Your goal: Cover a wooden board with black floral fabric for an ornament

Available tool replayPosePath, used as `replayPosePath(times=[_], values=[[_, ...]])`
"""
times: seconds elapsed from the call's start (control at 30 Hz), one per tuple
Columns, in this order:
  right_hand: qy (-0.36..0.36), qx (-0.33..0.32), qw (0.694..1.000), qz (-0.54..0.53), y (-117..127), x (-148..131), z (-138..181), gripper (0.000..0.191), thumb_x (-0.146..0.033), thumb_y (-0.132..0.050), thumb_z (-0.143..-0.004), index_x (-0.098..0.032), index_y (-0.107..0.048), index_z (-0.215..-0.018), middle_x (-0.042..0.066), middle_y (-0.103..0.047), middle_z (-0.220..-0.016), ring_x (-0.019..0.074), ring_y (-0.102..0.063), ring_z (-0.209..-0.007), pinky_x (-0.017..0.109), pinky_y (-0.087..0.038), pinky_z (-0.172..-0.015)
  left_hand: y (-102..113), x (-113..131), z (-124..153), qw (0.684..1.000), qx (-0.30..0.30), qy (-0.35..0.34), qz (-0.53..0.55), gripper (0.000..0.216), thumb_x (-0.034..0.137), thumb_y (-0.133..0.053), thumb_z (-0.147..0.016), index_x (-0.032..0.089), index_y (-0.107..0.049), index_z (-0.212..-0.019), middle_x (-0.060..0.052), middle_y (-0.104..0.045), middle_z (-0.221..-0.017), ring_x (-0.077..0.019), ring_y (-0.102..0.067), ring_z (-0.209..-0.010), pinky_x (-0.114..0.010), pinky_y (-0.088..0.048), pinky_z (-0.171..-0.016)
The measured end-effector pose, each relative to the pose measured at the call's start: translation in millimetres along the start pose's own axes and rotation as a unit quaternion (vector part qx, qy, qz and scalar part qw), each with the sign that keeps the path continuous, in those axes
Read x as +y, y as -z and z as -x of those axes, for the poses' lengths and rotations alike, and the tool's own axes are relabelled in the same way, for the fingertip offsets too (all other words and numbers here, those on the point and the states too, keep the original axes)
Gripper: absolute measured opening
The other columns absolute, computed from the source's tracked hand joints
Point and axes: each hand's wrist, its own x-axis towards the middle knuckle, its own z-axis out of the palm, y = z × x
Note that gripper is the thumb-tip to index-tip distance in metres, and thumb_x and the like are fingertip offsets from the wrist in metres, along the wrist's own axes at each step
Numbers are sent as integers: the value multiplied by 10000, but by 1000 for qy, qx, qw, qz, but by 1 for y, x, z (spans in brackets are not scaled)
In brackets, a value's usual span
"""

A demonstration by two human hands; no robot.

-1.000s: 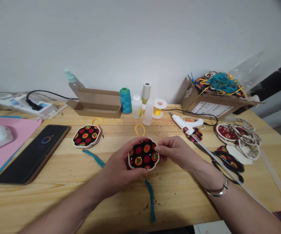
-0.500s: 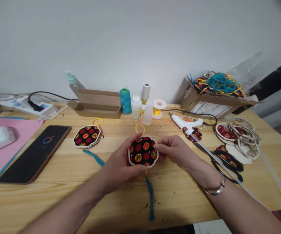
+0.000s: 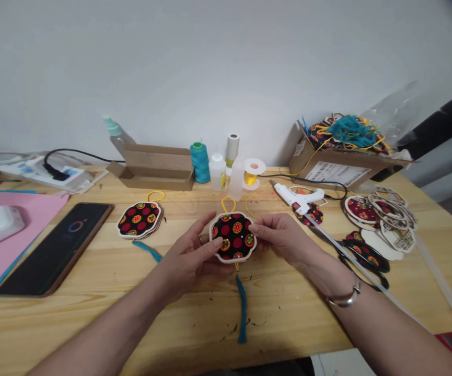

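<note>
Between my hands is a scalloped fabric-covered pendant (image 3: 231,232), black with red and orange flowers and a pale wooden rim. A yellow cord loop (image 3: 228,204) rises from its top, and a teal tassel (image 3: 242,308) hangs below onto the table. My left hand (image 3: 196,248) grips its left side, thumb on the front and fingers behind. My right hand (image 3: 278,235) pinches its right edge between thumb and fingers. Left of them, a similar stack of pendants (image 3: 139,219) lies on the table with its own yellow loop and teal tassel (image 3: 147,250).
A phone (image 3: 57,248) lies at left. Along the wall stand an open cardboard box (image 3: 153,180), teal thread (image 3: 200,163), small bottles (image 3: 218,173) and a yellow cord spool (image 3: 251,180). To the right are a glue gun (image 3: 298,198), scissors (image 3: 367,271), wooden frames (image 3: 398,219) and a filled carton (image 3: 337,167).
My left hand has shifted its grip: the thumb moved from the pendant's lower edge to its left front. The pendant is slightly higher and more of its upper rim shows.
</note>
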Motion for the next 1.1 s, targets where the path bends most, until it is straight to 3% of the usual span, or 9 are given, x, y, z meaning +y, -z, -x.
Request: replayPosePath(times=[0.1,0.23,0.7,0.93,1.1], values=[[5,13,1000,-5,1,-2,0,277,-399,-691,-670,-144,-615,-596,-25,-546,-498,64,-448,-455,214,-314,-465,1,0,0,1000,-7,1,-6,730,224,-640,-769,306,-247,-1378,-110,-657,-1052,-250,-687,-767,-400,-562,-653],[20,15,1000,-14,2,-1,-1,284,-394,-697,-667,-136,-611,-588,-27,-545,-501,57,-434,-450,211,-304,-458,0,1,1,1000,-12,-18,-10,788,202,-668,-742,352,-227,-1379,-74,-658,-1053,-249,-673,-849,-396,-557,-700],[3,24,1000,9,0,-2,0,319,-446,-677,-673,-130,-646,-635,-4,-573,-539,69,-435,-477,218,-304,-466,0,-1,-2,999,-19,-33,-33,710,164,-640,-759,301,-281,-1356,-80,-638,-1073,-264,-650,-920,-372,-557,-706],[27,-3,1000,-7,1,2,-1,372,-472,-602,-751,-141,-654,-910,14,-605,-655,85,-490,-514,226,-361,-486,0,-1,-2,998,-3,-46,-33,711,181,-647,-748,284,-294,-1357,-79,-657,-1042,-246,-648,-908,-351,-553,-700],[61,-6,998,-12,1,-2,1,661,-342,-717,-664,-200,-447,-1250,-2,-633,-726,127,-569,-633,277,-434,-622,0,1,-3,999,12,-37,-26,743,187,-663,-730,283,-283,-1361,-88,-652,-1067,-250,-645,-916,-362,-549,-704]])
